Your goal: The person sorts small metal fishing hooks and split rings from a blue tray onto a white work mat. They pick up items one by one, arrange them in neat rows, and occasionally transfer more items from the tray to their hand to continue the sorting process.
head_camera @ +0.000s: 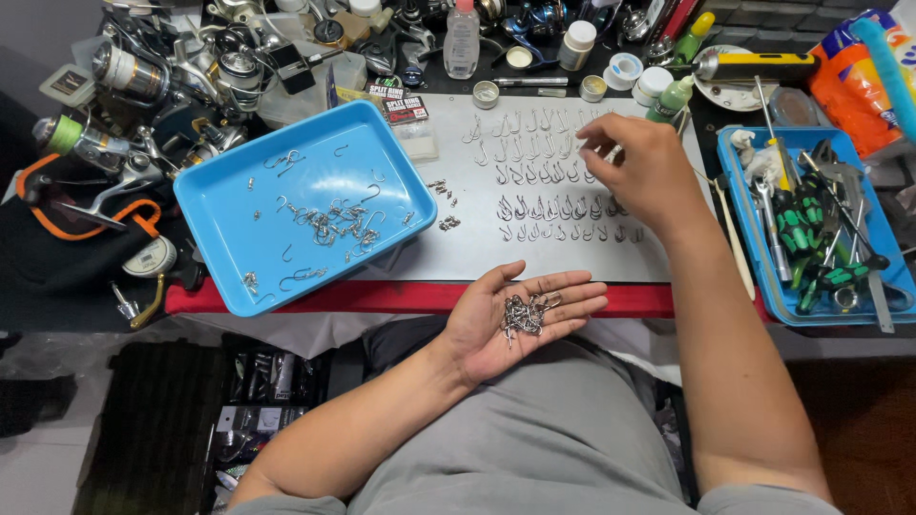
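My left hand [520, 319] lies palm up over my lap, cupping a small pile of metal fishing hooks [525, 313]. My right hand [639, 172] reaches over the grey work mat [458, 253], fingertips pinched near the upper right of the rows of sorted hooks [553, 205]; whether a hook sits between the fingers I cannot tell. A blue tray [239, 277] at the left holds several loose hooks [329, 221].
Fishing reels [143, 86] crowd the back left. Bottles and small jars [463, 43] line the back edge. A blue tool tray [763, 296] with screwdrivers and pliers sits at the right, an orange bag [854, 81] behind it. Small swivels [444, 205] lie on the mat.
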